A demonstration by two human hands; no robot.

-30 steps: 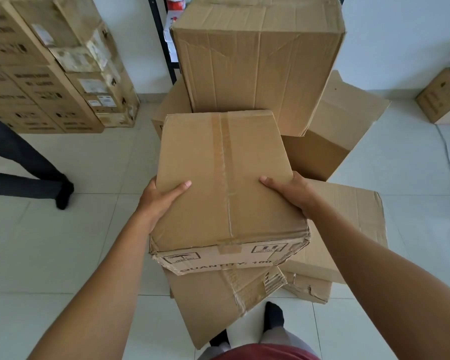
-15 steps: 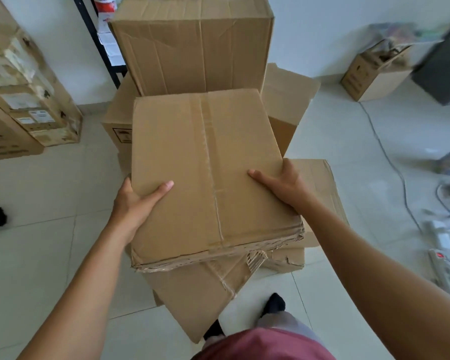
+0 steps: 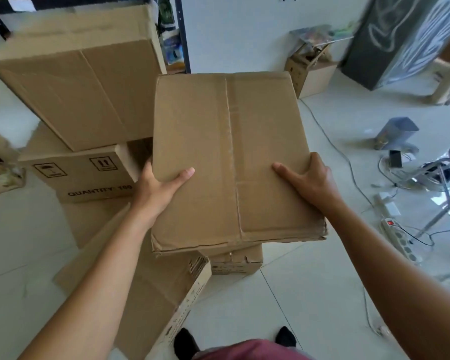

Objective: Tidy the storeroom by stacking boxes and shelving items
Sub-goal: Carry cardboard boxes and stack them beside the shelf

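A flat brown cardboard box with a taped centre seam is held between both hands, above the white tiled floor. The left hand clamps its left edge, thumb flat on the top face and the other fingers hidden beneath. The right hand grips the right edge the same way, thumb on top and fingers curled over the side. The box sits just right of a stacked carton printed "QUANTITY 100".

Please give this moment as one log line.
box: closed, held in both hands | left hand: grips left edge, thumb on top | right hand: grips right edge, thumb on top | nearby: stacked boxes at left
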